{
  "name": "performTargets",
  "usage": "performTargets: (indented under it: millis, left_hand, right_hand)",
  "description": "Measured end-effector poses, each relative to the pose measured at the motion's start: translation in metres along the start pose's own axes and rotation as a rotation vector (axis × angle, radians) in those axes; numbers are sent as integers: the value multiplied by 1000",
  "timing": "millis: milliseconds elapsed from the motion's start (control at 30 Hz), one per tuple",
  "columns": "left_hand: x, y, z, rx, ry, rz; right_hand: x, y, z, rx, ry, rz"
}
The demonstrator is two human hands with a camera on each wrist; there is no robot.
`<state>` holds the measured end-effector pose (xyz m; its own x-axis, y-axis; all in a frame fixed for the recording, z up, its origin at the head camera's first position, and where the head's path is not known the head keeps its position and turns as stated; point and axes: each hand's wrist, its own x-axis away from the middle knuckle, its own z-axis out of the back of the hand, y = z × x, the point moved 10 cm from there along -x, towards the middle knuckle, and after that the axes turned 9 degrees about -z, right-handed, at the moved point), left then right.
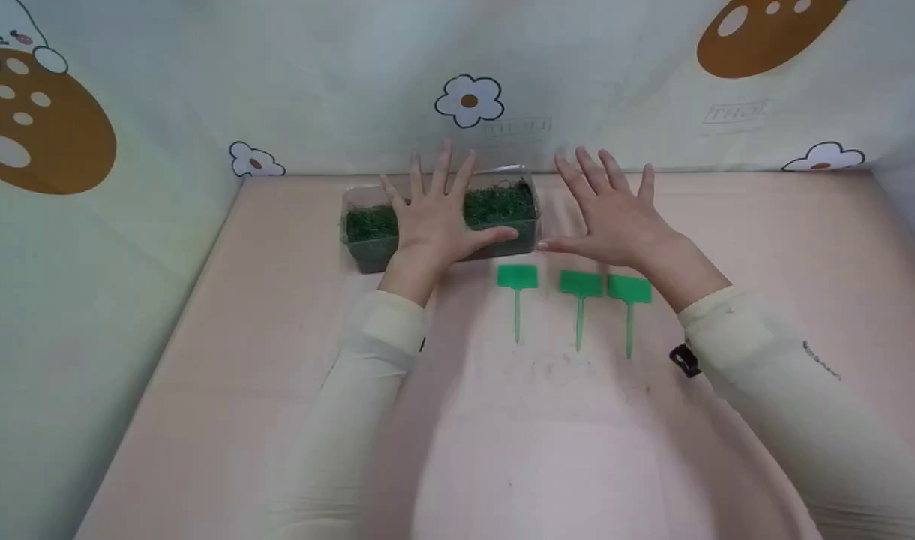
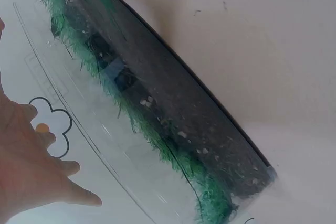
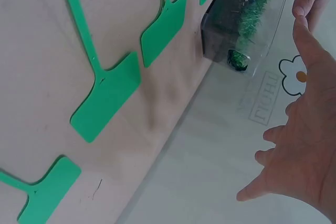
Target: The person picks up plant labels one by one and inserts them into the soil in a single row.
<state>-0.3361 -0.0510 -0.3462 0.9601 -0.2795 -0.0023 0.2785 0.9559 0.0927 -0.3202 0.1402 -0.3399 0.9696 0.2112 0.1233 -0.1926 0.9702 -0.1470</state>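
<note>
A clear plastic box (image 1: 375, 251) of dark soil and green grass stands at the back of the table. In the head view my left hand (image 1: 431, 221) is spread in front of its middle, fingers straight, hiding part of the grass (image 1: 499, 204). The left wrist view shows the soil (image 2: 173, 98) through the box wall. To the right of the box my right hand (image 1: 615, 217) is spread too, holding nothing. Several green T-shaped plant labels lie near it, among them a left one (image 1: 517, 276), a middle one (image 1: 580, 283) and a right one (image 1: 629, 291).
A pale pink cloth covers the table (image 1: 532, 450). Behind it rises a light wall covering (image 1: 337, 90) printed with flowers and brown shapes. More labels, such as the lowest one (image 3: 50, 190), show in the right wrist view than in the head view.
</note>
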Motion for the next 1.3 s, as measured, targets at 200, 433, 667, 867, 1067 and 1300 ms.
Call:
performTargets:
  millis: [200, 433, 667, 867, 1067, 1300]
  left_hand:
    - [3, -10, 2, 25, 6, 13]
    - [8, -23, 6, 82, 23, 34]
    - [14, -40, 15, 114, 41, 38]
    - [22, -57, 17, 193, 56, 63]
    - [29, -73, 13, 270, 50, 75]
    - [40, -89, 8, 372, 39, 117]
  right_hand:
    - [-2, -3, 0, -22, 0, 2]
    - [-3, -6, 5, -52, 51, 31]
    - [-5, -10, 13, -130, 114, 70]
    - [-6, -15, 11, -184, 106, 66]
    - [-8, -19, 6, -192, 87, 61]
    - [-11, -19, -3, -198, 41, 27]
